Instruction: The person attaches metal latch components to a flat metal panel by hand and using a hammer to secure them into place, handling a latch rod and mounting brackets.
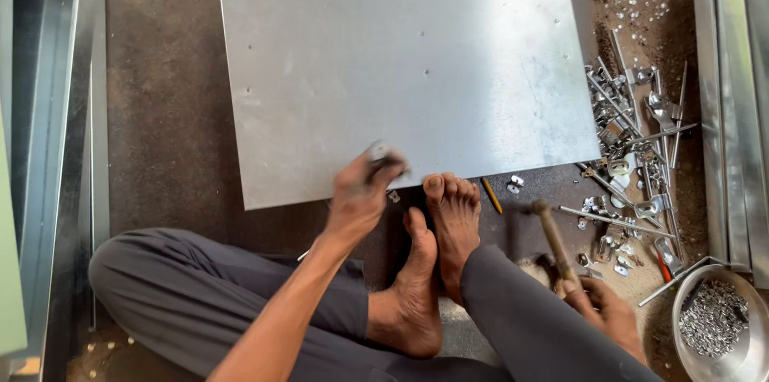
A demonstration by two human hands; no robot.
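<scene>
Head view: a dark, gritty floor (172, 110) carries a large galvanized metal sheet (408, 70) lying flat just beyond both hands. The near edge of the metal sheet runs beside the person's bare toes. Folded metal channels (48, 150) lie well to the left of the left hand (360, 194), and more channels (737, 110) lie beyond the right hand (609, 314). A scatter of small brackets and rods (633, 150) lies ahead of the right hand, and a steel bowl of small fasteners (717, 322) sits just to its right. Bare floor shows between the left hand and the left channels.

The left hand, arm stretched forward, pinches a small metal fitting (380, 154) at the near edge of the sheet, blurred. The right hand is wrapped around the wooden handle of a hammer (553, 238), its head raised towards the sheet.
</scene>
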